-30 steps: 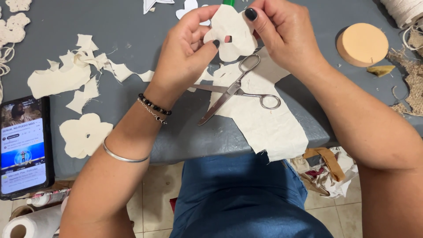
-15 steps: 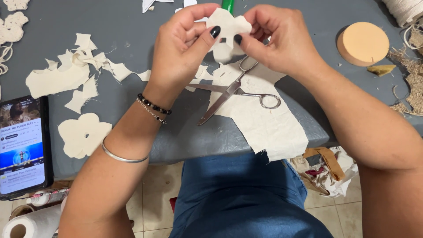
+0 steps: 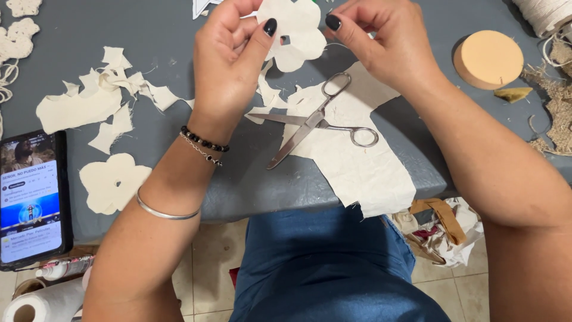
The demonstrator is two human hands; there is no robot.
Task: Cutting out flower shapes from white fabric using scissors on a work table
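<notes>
Both hands hold up a cream fabric flower cutout (image 3: 296, 31) with a small hole in its middle, above the grey table (image 3: 250, 179). My left hand (image 3: 229, 56) pinches its left edge with thumb and fingers. My right hand (image 3: 381, 42) grips its right edge. Below the hands, open metal scissors (image 3: 316, 122) lie on a larger piece of cream fabric (image 3: 357, 161) that hangs over the table's front edge.
Fabric scraps (image 3: 95, 101) and a second flower cutout (image 3: 110, 182) lie at the left. A phone (image 3: 30, 200) with a lit screen rests at the left edge. A round tan disc (image 3: 488, 58), burlap (image 3: 557, 107) and a twine spool (image 3: 545, 15) sit at the right.
The flower cutout has been turned and lifted between the hands, now spread flatter with its centre hole showing. The scissors and fabric on the table have not moved.
</notes>
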